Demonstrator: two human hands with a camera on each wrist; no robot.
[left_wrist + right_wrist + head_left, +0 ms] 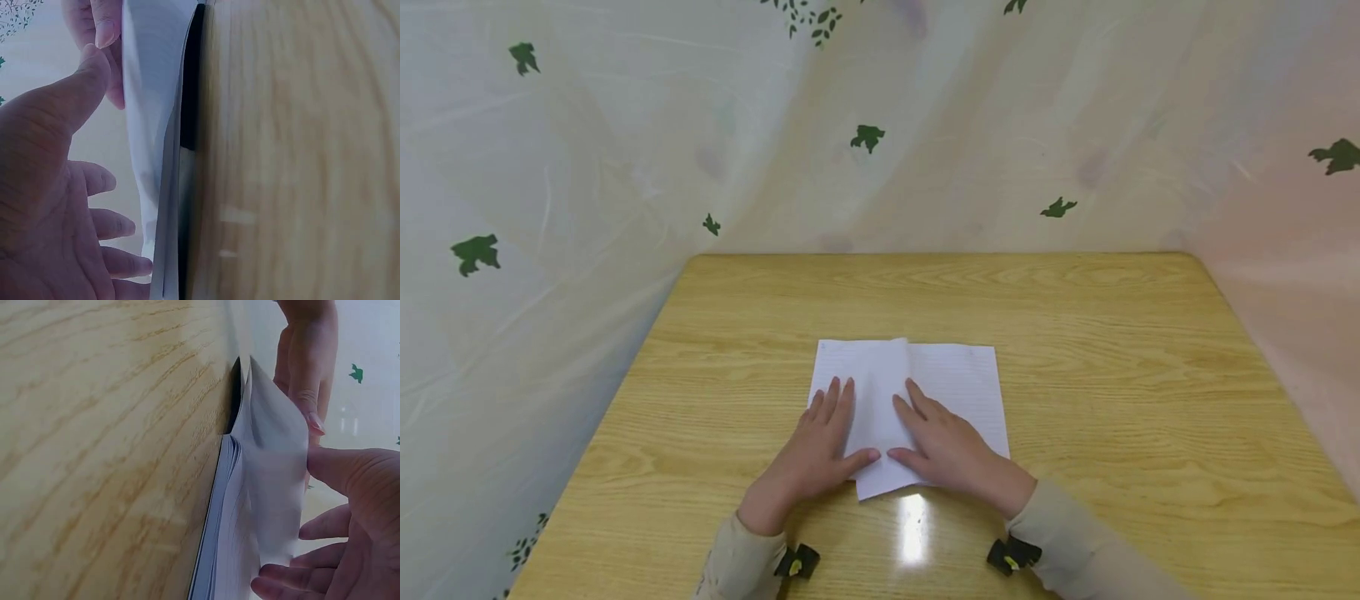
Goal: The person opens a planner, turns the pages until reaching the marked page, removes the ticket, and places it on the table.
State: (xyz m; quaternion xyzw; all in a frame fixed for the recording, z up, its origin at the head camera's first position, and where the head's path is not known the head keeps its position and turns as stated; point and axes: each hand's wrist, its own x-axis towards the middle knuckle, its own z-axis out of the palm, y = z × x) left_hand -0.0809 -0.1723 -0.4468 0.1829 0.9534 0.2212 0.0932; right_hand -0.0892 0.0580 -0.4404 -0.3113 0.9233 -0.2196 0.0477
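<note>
An open notebook (962, 383) with lined pages lies on the wooden table. Over its middle is a white sheet of paper (882, 408), its lower corner sticking out past the notebook's near edge. My left hand (820, 437) rests on the left side, fingers extended and thumb out toward the centre. From the right, my right hand (951, 446) touches the sheet with spread fingers, its thumb close to the left thumb. In the right wrist view the sheet (278, 481) bows up above the notebook's stacked pages (219, 531).
The wooden table (1112, 375) extends around the notebook on all sides. A pale curtain (955, 167) with green leaf shapes hangs behind it and along both sides. Dark straps (797, 562) sit at the sleeve cuffs.
</note>
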